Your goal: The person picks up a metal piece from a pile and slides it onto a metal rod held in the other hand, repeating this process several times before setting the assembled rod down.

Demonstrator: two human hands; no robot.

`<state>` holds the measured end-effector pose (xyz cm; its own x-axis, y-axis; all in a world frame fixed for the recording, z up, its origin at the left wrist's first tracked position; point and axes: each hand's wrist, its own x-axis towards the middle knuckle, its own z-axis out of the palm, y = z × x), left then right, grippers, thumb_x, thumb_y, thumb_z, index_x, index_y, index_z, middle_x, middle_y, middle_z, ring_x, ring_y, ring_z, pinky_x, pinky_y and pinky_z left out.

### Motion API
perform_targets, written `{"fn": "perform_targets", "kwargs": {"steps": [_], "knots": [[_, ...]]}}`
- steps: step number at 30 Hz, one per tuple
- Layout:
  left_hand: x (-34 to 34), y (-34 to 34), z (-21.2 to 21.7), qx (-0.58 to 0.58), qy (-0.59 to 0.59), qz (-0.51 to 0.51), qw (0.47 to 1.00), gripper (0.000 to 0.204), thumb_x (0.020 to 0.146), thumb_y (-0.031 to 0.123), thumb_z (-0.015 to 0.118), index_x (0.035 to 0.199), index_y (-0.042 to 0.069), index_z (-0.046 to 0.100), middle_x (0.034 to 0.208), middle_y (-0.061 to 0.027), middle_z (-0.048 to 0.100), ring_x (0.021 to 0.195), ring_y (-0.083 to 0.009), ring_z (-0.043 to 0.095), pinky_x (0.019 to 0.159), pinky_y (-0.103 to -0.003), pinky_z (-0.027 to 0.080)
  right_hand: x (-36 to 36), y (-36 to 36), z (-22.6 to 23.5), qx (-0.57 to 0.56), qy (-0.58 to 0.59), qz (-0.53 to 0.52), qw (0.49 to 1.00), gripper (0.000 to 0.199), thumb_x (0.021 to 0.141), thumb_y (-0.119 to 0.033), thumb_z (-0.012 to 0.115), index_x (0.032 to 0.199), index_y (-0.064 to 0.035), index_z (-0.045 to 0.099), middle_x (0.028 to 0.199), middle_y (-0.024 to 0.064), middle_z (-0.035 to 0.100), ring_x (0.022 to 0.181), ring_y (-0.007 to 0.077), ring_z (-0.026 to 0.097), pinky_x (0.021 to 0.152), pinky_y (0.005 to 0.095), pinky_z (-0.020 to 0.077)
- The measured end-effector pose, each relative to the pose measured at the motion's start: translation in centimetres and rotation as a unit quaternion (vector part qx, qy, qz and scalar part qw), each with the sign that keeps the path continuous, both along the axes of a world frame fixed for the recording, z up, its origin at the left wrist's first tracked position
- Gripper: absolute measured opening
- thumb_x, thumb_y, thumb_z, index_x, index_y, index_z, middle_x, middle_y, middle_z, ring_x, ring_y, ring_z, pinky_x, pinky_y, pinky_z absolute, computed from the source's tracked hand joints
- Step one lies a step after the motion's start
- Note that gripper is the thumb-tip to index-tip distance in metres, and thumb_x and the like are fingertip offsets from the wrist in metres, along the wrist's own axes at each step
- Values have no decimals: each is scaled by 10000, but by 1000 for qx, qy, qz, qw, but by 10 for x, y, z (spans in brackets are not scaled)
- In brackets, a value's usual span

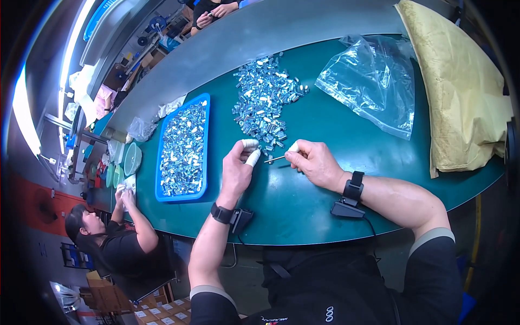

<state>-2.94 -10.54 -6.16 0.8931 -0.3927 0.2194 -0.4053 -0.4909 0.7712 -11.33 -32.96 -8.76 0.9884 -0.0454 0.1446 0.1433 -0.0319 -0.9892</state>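
Note:
My left hand (238, 165), with white covers on its fingertips, is closed in a pinch at a small shiny metal part (259, 151), partly hidden by the fingers. Held between thumb and forefinger of my right hand (318, 166) is a thin metal rod (277, 158), its tip pointing left toward the left fingertips. A white cover also shows on a right fingertip. Just beyond both hands, a loose pile of small silvery metal parts (262, 97) spreads over the green tabletop (303, 211).
Left of the pile lies a blue tray (181, 200) full of similar metal parts (184, 146). A clear plastic bag (374, 81) and a large tan paper sack (460, 92) lie to the right. At the left edge sits a co-worker (130, 238); another person's hands (212, 15) show across the table.

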Motion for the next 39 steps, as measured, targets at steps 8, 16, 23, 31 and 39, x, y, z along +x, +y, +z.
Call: {"fn": "perform_targets", "kwargs": {"steps": [8, 16, 23, 31, 39], "knots": [[-29, -7, -2, -280, 256, 2, 925, 157, 1009, 24, 668, 1163, 36, 642, 1100, -96, 748, 959, -156, 724, 835, -278, 575, -2, -3, 6, 3, 26, 12, 1000, 230, 1058, -224, 654, 974, -12, 683, 790, 19, 692, 695, 68, 617, 617, 245, 500], [-37, -10, -9, -277, 248, -27, 928, 167, 1015, 53, 673, 1169, 58, 608, 1046, -111, 752, 923, -162, 738, 816, -266, 588, -1, -2, 7, 66, 42, -19, 997, 221, 1063, -219, 650, 974, -20, 686, 803, 14, 695, 685, 59, 605, 614, 234, 492], [-39, -9, -12, -305, 245, -20, 920, 159, 1003, 37, 686, 1139, 59, 608, 1039, -106, 752, 912, -154, 737, 800, -264, 590, -3, -6, 11, -2, 73, 31, 997, 228, 1063, -207, 650, 944, -18, 693, 787, 8, 696, 695, 54, 607, 615, 229, 488], [-41, -9, -18, -317, 260, -57, 910, 179, 989, 21, 701, 1139, 61, 612, 1041, -93, 752, 903, -145, 738, 768, -250, 586, -6, 0, 9, -29, 20, 45, 998, 260, 1054, -226, 653, 911, -18, 715, 741, 24, 699, 667, 83, 622, 599, 267, 485], [-43, -11, -18, -277, 254, -68, 924, 166, 988, 19, 704, 1128, 55, 622, 1017, -82, 758, 888, -137, 741, 740, -239, 581, -3, -1, 13, -101, 16, 73, 992, 310, 1040, -250, 653, 835, -25, 710, 690, 60, 704, 598, 147, 638, 561, 324, 482]]}}
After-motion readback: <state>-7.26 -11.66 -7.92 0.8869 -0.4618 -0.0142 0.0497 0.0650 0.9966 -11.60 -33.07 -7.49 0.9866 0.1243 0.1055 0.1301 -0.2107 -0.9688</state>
